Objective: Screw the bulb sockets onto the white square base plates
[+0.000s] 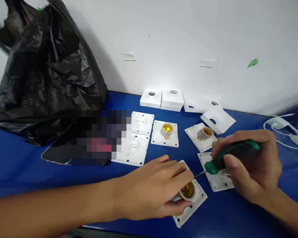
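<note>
My left hand (156,188) is closed round a lamp holder (188,191) with a brass-coloured threaded inside, which is on a square white base plate (197,201) near the table's front. My right hand (263,172) grips a screwdriver (234,153) by its green and black handle. Its thin shaft points left, and the tip is close to the lamp holder beside my left fingers; contact is hard to make out. Just under the screwdriver lies another white plate (218,183), partly covered by my right hand.
Two plates with sockets (167,130) (205,133) sit behind my hands, bare plates (142,123) to their left. White square covers (172,99) line the wall. A black plastic bag (49,72) and a dark, partly blurred device (57,153) occupy the left; a white cable (275,124) lies right.
</note>
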A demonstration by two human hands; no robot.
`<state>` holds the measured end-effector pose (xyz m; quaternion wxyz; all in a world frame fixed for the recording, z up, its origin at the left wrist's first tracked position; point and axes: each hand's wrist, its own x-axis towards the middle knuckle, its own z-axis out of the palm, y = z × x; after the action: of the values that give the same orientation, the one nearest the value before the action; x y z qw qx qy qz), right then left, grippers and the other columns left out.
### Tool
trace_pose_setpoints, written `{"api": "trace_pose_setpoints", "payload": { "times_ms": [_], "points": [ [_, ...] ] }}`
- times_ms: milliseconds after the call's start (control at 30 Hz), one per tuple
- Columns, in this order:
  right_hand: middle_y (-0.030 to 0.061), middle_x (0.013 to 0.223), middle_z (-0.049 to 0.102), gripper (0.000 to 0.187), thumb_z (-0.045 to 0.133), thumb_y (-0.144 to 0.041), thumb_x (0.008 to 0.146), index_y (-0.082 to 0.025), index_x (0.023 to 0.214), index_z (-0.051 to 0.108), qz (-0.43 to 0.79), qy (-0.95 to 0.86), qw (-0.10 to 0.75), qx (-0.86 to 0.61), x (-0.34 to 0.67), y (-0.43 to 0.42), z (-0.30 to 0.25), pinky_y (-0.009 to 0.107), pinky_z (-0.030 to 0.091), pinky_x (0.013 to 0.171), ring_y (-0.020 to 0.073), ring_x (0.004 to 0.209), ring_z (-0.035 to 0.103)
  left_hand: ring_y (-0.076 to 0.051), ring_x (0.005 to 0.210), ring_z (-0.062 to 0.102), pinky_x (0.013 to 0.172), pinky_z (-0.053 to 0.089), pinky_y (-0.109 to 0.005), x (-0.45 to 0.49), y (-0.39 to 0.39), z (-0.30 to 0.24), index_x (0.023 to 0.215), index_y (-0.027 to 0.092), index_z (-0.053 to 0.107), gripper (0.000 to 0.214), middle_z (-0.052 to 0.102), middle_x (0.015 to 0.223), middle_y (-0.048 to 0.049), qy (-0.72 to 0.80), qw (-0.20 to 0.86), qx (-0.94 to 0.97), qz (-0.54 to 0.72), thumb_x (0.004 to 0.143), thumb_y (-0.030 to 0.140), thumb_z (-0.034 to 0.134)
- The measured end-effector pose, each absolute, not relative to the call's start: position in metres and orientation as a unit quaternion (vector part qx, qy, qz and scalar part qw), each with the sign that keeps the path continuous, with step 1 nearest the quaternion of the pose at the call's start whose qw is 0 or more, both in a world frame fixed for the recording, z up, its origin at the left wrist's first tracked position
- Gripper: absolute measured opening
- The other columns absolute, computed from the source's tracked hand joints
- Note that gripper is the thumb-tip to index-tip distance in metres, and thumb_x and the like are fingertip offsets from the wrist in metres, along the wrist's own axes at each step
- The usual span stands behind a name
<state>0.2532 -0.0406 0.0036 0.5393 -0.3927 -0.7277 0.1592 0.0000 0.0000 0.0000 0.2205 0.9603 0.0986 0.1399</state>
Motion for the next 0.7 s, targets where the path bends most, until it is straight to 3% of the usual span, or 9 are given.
{"api": "trace_pose_setpoints", "payload": {
  "times_ms": [700],
  "points": [
    [0.0007,0.093,0.060,0.041,0.067,-0.001,0.086,-0.018,0.121,0.057,0.170,-0.740,0.541,-0.361,0.2505,-0.0393,0.0063,0.037,0.051,0.058,0.0152,0.068,0.065,-0.022,0.091,0.064,0.087,0.045,-0.036,-0.0010,0.0009,-0.0019,0.119,0.012,0.056,0.033,0.067,0.107,-0.0076,0.095,0.219,0.959,0.151,0.099,0.035,0.070]
  ]
}}
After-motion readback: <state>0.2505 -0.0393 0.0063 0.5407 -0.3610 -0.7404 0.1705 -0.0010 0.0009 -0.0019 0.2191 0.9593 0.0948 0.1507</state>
